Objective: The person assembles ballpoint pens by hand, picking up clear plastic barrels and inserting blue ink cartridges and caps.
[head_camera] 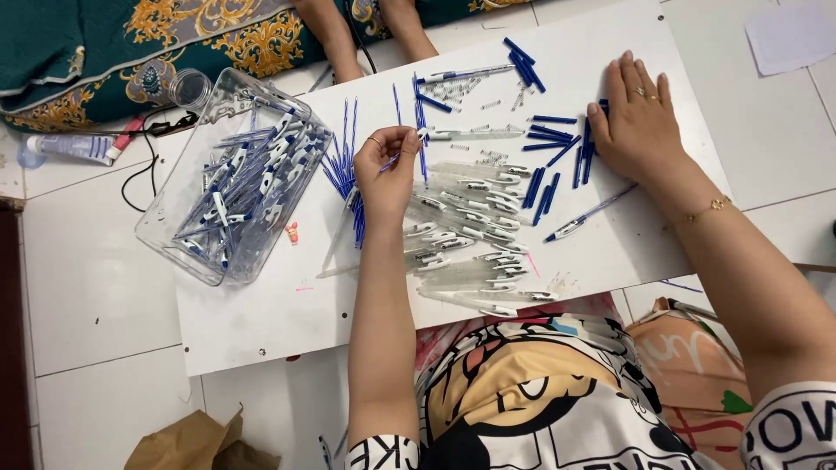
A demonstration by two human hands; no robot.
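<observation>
My left hand pinches a thin blue ink refill over the white board, next to a bundle of blue refills. My right hand lies flat, fingers spread, on a group of blue pen caps at the board's right side. A heap of clear pen barrels lies between my arms. One assembled blue pen rests just below my right wrist.
A clear plastic tray full of finished blue pens stands at the board's left. Small springs and more blue caps lie at the far edge. Another person's forearms reach in from the top. A crumpled brown paper bag lies on the tiled floor.
</observation>
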